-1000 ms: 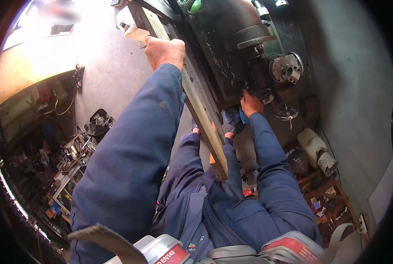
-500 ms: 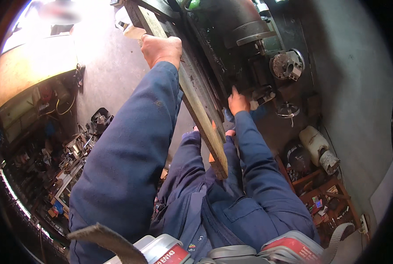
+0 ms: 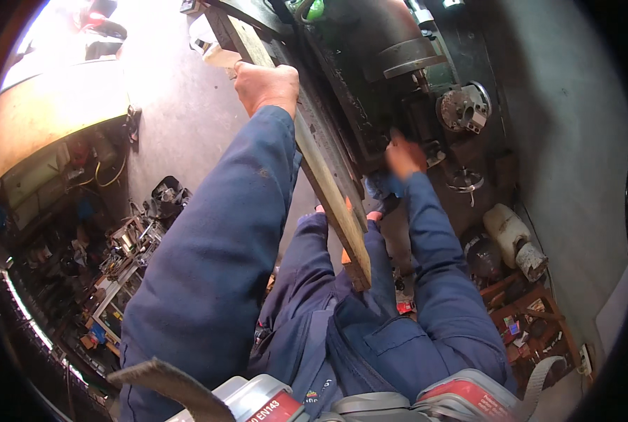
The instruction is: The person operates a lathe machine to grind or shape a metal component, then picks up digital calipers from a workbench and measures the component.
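My left hand is closed around the upper part of a long wooden beam, whose near end hangs over my thighs. Just beyond that fist a white and tan object shows beside the wood. My right hand is blurred, with one finger seeming to point away from me. It is close to the dark machine body, left of a round metal chuck; whether it touches anything I cannot make out. Below it lies a bunched blue cloth.
A handwheel sits below the chuck. To the right are a dirty white plastic container and a brown wooden tray of small parts. Metal tools and scraps crowd the left, under a wooden bench top. A grey wall closes the right side.
My right hand has moved right and slightly nearer the top, toward the chuck, and is now blurred. My left hand keeps its hold on the beam. The whole view has shifted slightly.
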{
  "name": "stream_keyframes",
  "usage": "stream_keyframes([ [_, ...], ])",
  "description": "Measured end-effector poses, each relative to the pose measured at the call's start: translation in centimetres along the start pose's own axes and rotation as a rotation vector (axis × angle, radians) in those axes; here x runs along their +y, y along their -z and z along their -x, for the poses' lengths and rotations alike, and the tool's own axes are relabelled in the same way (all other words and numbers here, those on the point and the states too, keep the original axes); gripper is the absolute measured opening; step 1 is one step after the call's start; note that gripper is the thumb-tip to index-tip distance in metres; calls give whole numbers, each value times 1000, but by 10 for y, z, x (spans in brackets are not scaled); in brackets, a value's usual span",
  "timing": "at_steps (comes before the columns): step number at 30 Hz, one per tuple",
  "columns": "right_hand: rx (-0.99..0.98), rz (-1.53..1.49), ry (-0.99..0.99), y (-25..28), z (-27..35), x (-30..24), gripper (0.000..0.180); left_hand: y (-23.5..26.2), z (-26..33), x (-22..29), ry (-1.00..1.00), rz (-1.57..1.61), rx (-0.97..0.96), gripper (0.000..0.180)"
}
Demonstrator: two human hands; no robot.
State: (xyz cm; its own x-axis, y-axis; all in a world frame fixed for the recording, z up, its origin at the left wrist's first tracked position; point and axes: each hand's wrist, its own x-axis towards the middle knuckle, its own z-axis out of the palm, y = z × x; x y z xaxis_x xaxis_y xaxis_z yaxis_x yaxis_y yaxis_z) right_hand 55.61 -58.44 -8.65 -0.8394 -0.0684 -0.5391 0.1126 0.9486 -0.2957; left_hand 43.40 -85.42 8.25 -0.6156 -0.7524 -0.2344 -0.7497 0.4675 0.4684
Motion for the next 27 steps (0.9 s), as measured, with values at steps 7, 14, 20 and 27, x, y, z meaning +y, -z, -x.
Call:
stream_keyframes([
  [7, 85, -46, -96, -20, -80, -2, 46, -7, -2, 0, -17, 3, 22, 45],
  [14, 16, 25, -121, -47, -3, 34, 47, -1, 2, 2, 7, 37, -14, 48],
  [20, 20, -50, -155, -9, -33, -14, 45, -2, 2, 2, -11, 25, -3, 47],
  [27, 27, -68, -121, -38, -55, -12, 43, 1, 8, 10, -9, -32, 2, 44],
])
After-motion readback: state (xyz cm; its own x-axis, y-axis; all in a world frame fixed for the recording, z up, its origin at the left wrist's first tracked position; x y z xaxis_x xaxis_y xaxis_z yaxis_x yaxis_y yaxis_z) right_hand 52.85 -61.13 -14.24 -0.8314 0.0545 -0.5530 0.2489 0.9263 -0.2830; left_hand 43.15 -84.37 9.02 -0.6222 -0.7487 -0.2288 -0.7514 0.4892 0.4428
